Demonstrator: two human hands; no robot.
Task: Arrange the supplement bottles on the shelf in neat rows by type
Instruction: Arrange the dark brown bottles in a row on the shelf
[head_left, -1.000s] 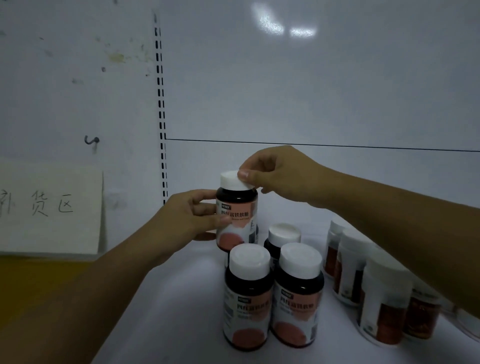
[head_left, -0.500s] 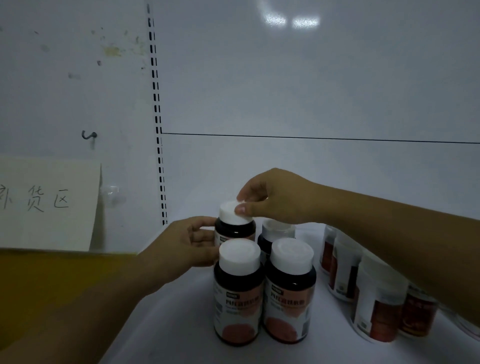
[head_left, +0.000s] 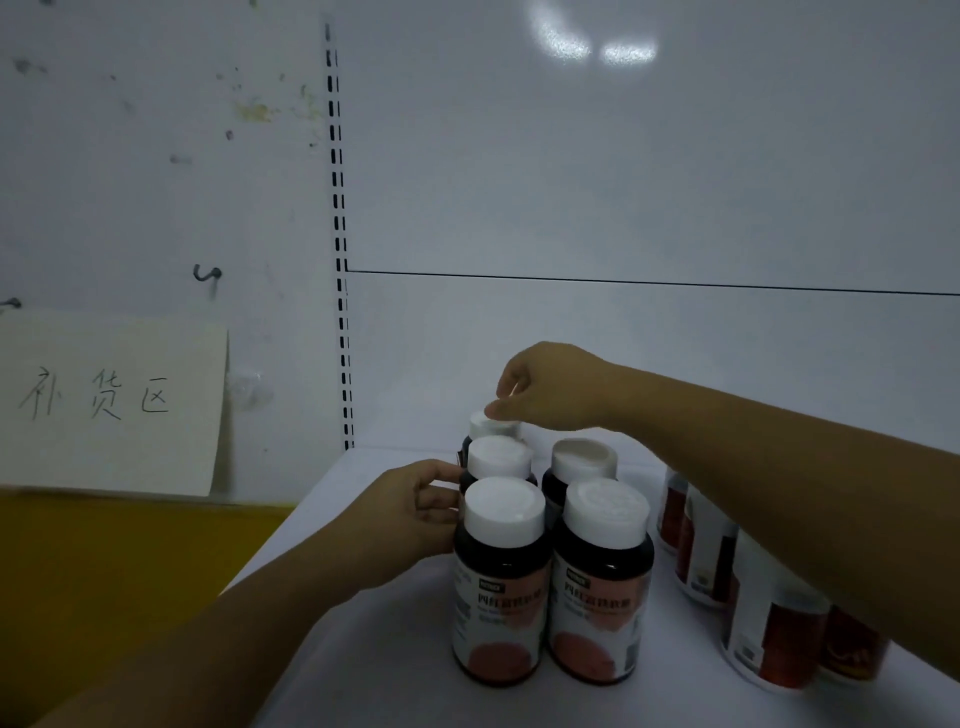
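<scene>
— What have you got hold of?
— My right hand pinches the white cap of the rear bottle from above, thumb and fingertips closed on it. That bottle stands at the back of the left file, near the back wall.
— And the other hand?
— My left hand is at the left side of that same file, fingers curled towards the bottles. I cannot tell whether they close round one or only steady it, because the front bottle hides the fingertips.
— How does the group look?
— Five dark bottles with white caps. Three are in the left file and two in the right, packed close, and the front pair's pink labels face me. I judge this type nearly squared up, with the right file one short at the back.
— What's left, then?
— The white-bodied bottles to the right, on the same shelf. They stand apart from the dark ones in a looser cluster. My right forearm partly hides them, so I cannot count them. I'd say they need lining up next
</scene>
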